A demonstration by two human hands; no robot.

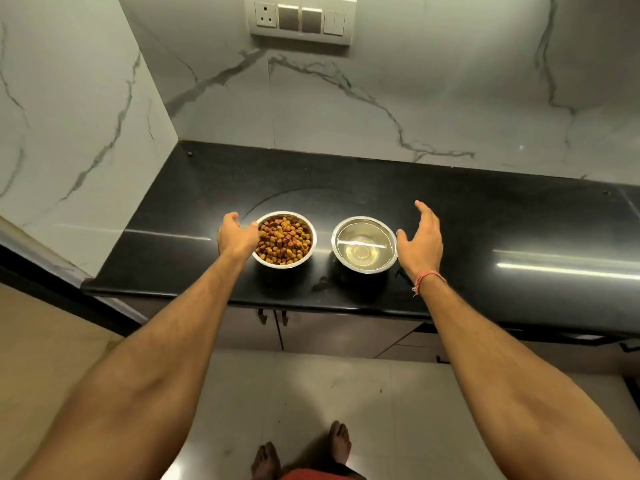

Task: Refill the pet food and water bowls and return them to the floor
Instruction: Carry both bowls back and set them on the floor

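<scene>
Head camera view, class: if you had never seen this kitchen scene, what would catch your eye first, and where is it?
Two steel bowls stand side by side on the black counter: the kibble bowl on the left, heaped with brown pellets, and the water bowl on the right. Next come the hands: the left hand at the kibble bowl's rim, the right hand open beside the water bowl. Behind, a switch panel sits on the marble wall.

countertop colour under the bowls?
Glossy black countertop, seen in the head view, the only one.
</scene>
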